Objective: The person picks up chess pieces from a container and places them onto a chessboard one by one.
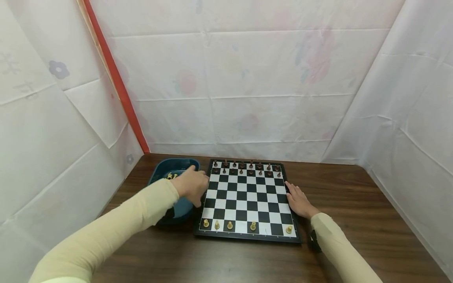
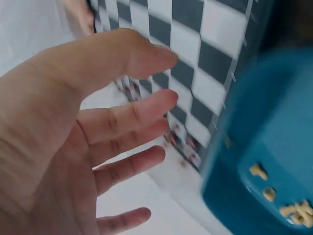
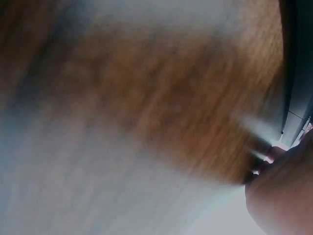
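My left hand [image 1: 194, 184] hovers between the blue tray and the chessboard's left edge. In the left wrist view its fingers [image 2: 139, 161] are spread and lightly bent, with nothing between them. The chessboard [image 1: 242, 195] lies flat, black and white squared with a dark frame. Along its near row stand several cream chess pieces [image 1: 253, 225]; dark red-brown pieces [image 1: 242, 165] fill the two far rows. My right hand [image 1: 299, 200] rests flat by the board's right edge, fingertips right at the frame. Mostly the wood table fills the right wrist view.
The blue tray [image 1: 166, 164] stands left of the board, partly hidden by my left forearm. Several cream pieces [image 2: 298, 213] lie loose in it. A brown wooden table [image 1: 354, 204] bears everything, and white patterned sheets [image 1: 247, 78] hang behind and at both sides.
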Motion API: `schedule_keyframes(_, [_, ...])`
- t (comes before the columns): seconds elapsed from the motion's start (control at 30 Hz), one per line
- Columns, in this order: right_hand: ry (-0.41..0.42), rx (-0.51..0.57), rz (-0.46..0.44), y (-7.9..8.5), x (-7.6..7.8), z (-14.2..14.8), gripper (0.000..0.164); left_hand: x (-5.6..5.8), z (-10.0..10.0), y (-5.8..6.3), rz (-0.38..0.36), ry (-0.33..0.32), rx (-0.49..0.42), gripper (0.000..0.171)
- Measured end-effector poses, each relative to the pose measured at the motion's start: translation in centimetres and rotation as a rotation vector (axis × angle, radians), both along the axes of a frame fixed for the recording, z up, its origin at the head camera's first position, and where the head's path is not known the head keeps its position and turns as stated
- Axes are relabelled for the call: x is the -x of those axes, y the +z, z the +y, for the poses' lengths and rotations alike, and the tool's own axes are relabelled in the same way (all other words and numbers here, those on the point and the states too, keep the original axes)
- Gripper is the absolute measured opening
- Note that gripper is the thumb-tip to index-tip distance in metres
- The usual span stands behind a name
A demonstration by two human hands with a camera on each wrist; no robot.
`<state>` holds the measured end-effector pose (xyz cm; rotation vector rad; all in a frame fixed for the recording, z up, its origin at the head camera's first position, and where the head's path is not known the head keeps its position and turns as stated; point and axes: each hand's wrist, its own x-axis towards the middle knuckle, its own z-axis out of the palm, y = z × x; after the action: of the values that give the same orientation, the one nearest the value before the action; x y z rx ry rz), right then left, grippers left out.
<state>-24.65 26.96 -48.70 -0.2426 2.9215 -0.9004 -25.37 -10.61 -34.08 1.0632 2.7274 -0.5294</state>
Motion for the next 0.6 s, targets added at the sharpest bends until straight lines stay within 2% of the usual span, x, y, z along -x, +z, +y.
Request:
schedule_keyframes(0.17, [0.002,-0.001,0.002,0.3,-0.2,-0.1,0.051,1.9,-3.6,0.9,-0.030,0.058,-0.107,0.028])
schedule_keyframes(0.33, [0.004,-0.001,-0.004,0.3,-0.3,-0.1,0.051,3.0,-6.1,1.0,-0.051,0.117,-0.167,0.027])
schedule_keyframes(0.6, [0.034,0.072,0.043,0.0,-0.4,0.3,0.057,4.9,-8.9,1.0,-0.076,0.252,-0.188,0.024])
